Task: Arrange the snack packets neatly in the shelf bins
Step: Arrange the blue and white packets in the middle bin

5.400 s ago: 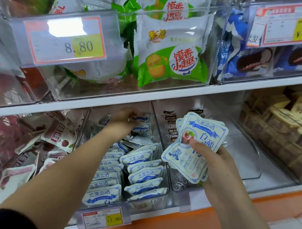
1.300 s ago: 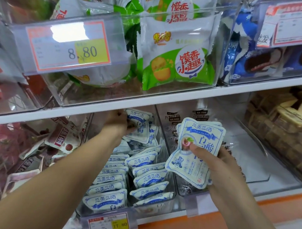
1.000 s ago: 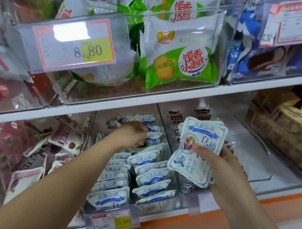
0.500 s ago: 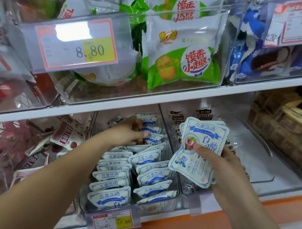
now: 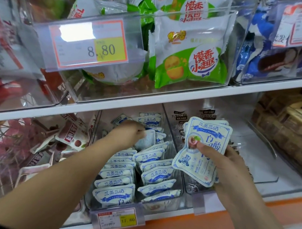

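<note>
My left hand (image 5: 128,133) is deep in the bin (image 5: 171,129), fingers curled onto a blurred packet (image 5: 146,139) behind the rows (image 5: 119,183). Its fingertips are hidden. My right hand (image 5: 222,165) clamps a stack (image 5: 203,149) in front of the next bin, thumb pressed across the front. I cannot count the stack.

White-and-blue snack packets (image 5: 115,184) standing upright in two front-to-back rows inside a clear shelf bin (image 5: 180,194), a fanned stack of matching packets (image 5: 203,150) raised beside it
</note>
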`<act>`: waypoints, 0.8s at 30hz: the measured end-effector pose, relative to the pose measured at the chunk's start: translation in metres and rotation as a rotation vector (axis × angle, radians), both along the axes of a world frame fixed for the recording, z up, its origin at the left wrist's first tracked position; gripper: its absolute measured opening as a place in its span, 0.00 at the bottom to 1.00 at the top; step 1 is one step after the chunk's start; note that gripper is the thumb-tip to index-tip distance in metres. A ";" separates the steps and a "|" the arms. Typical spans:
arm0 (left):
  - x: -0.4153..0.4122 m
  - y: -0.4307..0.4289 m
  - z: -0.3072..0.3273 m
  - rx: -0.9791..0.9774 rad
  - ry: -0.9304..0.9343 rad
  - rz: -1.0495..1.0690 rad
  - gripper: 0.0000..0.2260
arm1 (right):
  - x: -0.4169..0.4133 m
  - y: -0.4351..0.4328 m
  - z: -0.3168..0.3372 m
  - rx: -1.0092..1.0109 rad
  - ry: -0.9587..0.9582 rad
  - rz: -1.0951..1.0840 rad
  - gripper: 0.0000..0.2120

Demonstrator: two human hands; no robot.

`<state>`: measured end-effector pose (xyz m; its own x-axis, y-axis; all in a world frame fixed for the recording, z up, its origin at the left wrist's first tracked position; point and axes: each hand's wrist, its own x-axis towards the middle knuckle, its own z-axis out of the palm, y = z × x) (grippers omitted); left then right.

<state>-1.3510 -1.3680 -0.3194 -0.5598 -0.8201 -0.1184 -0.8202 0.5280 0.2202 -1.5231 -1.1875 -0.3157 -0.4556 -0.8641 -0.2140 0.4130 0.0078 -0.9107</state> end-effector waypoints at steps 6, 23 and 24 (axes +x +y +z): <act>0.006 -0.017 0.008 0.012 -0.024 0.177 0.13 | -0.001 0.001 0.000 -0.005 0.004 0.007 0.23; 0.023 0.030 0.034 -0.269 0.398 0.362 0.08 | -0.003 0.000 -0.002 -0.003 -0.004 -0.001 0.13; 0.026 0.032 0.036 -0.238 0.435 0.405 0.09 | -0.003 0.001 -0.002 -0.003 -0.005 0.001 0.13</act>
